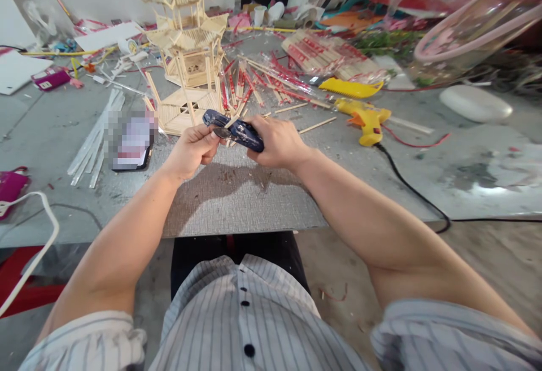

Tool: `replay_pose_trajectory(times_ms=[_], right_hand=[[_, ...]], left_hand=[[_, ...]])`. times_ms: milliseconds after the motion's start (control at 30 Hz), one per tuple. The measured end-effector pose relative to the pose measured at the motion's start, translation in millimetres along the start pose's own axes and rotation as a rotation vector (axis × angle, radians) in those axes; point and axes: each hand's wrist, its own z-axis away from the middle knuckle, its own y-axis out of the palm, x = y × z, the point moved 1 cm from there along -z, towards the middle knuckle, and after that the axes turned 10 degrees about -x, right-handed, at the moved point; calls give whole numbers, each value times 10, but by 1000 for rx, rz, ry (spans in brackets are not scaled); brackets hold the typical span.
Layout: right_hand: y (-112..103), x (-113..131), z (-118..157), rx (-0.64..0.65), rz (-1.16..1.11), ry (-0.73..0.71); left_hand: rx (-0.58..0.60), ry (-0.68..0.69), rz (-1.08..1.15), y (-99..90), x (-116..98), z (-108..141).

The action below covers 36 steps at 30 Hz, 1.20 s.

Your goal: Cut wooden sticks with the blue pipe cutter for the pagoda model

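striped shirt [241, 326] lies nearest, before a grey table [249, 204]; beyond the hands stands a stick pagoda [186, 39], its upper tiers seemingly roofed and built, while the low platform [171, 103] in front has bare posts and no roof, so looks unfinished. the right hand [277, 140] grips a dark blue tool [243, 134]; the left hand [192, 148] is closed by its rounded end and a thin stick [232, 121], exactly what it pinches i cannot tell.

And it's two hands [195, 148] [279, 140], one dark-blue tool [249, 136], one phone [134, 140], one yellow glue gun [369, 123]! Two purple boxes [51, 79] [12, 186], one white oval object [476, 103], one yellow serrated piece [351, 87]; wooden sticks [317, 125] and clear strips [91, 145], too jumbled to count.
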Motion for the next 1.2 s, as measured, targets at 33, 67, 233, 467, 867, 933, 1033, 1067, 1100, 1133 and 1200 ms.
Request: replay_pose_trajectory(times_ms=[33,67,233,467,867,933,1033,1067,1100,1133,1200], right_hand=[[-4,1,1,7,10,0],[-8,2,1,11,18,-2],[-19,20,-3,8,57,14],[-36,74,-9,1,73,68],[92,73,-26,-76,-40,94],[107,34,-24,-84,-97,29],[105,-30,-18,-77,-116,-22],[98,-47,-16,-76,-115,-35],[90,-58,-15,-79,-112,-49],[81,-66,-13,-84,-110,-63],[66,-70,-13,-88,-104,-86]], left_hand=[[-5,-19,-3,1,-8,2],[-10,-36,-8,1,-13,3],[4,-50,-17,-11,-20,2],[-55,119,-161,-21,52,-28],[-381,540,-610,22,90,5],[-292,492,-514,22,76,0],[-167,367,-338,29,68,-9],[-128,309,-280,32,71,-11],[-94,251,-224,34,75,-13],[-62,194,-174,33,79,-14],[-16,101,-100,24,85,-13]])
